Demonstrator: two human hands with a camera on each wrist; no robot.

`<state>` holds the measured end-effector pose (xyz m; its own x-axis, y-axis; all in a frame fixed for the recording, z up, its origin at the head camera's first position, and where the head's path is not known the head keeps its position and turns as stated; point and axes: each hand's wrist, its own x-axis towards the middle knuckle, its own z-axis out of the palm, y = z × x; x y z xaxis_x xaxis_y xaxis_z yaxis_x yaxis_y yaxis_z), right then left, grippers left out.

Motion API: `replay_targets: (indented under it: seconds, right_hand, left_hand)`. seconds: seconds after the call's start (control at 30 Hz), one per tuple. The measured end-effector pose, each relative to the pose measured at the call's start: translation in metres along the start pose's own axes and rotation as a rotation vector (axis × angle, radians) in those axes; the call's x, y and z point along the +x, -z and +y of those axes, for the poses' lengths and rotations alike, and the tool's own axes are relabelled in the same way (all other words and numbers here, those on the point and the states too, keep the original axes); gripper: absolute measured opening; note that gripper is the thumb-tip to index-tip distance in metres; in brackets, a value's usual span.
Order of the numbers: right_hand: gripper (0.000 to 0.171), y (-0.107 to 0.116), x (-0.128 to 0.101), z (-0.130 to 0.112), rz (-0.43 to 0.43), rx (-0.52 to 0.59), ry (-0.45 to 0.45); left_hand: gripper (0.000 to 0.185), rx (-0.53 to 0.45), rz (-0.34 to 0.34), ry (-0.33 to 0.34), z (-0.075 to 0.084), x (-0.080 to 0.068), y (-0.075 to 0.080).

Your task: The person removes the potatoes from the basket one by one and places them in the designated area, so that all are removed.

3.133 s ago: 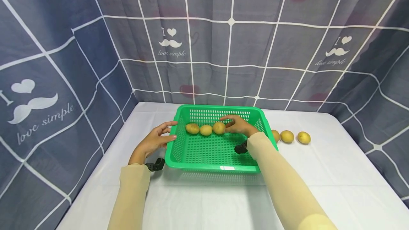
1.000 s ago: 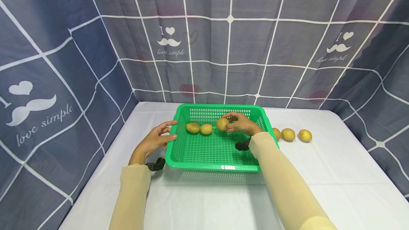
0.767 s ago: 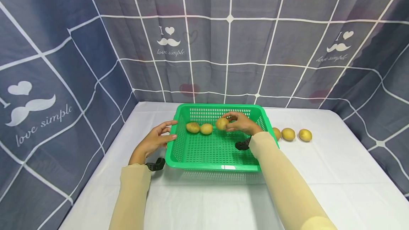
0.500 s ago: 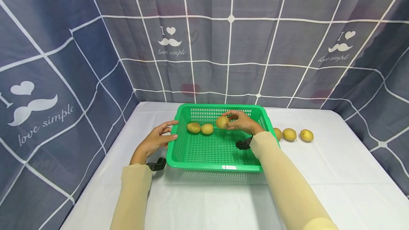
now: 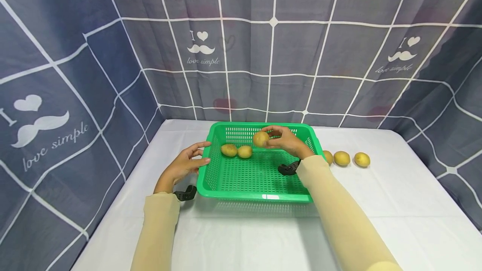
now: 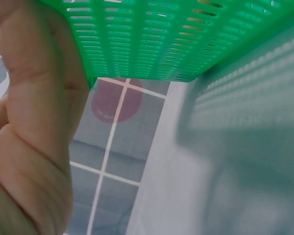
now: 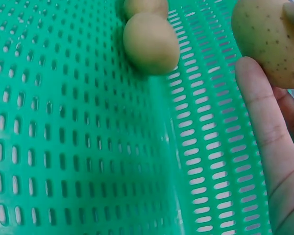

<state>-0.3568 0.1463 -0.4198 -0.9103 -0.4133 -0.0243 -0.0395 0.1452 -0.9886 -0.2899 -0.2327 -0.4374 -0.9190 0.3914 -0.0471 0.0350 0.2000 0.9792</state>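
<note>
while right grip [image 5: 288, 141] pinches potato [image 5: 260, 139] | left grip [image 5: 183, 164], loose, touches basket [image 5: 241, 196] | nearest outside potato [image 5: 329, 157] partly hidden

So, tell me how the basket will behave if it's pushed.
The basket is probably light for its size, its walls being full of slots. Low and wide, it seems unlikely to tip. The two rounded potatoes lying in it may roll.

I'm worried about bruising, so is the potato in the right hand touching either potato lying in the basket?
Apart. The right wrist view shows green basket wall in the gap between the held potato and the nearer lying potato.
</note>
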Motion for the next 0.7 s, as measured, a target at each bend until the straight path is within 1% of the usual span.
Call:
replay_targets:
  seconds: [0.17,0.4,0.5,0.7]
  right_hand:
    - [0.056,-0.001,-0.002,-0.005,-0.008,0.007,0.020]
    - [0.053,-0.003,-0.008,-0.017,-0.001,-0.065,0.104]
    - [0.055,-0.003,-0.011,-0.022,0.013,-0.055,0.122]
    - [0.055,-0.001,-0.016,-0.029,0.018,-0.027,0.129]
  left_hand:
    - [0.067,0.000,-0.003,0.004,0.001,0.000,-0.001]
    - [0.066,0.003,0.006,0.006,0.001,-0.002,0.000]
    - [0.066,0.003,0.002,0.002,0.002,-0.002,0.000]
    - [0.066,0.007,0.003,0.006,0.002,-0.001,0.000]
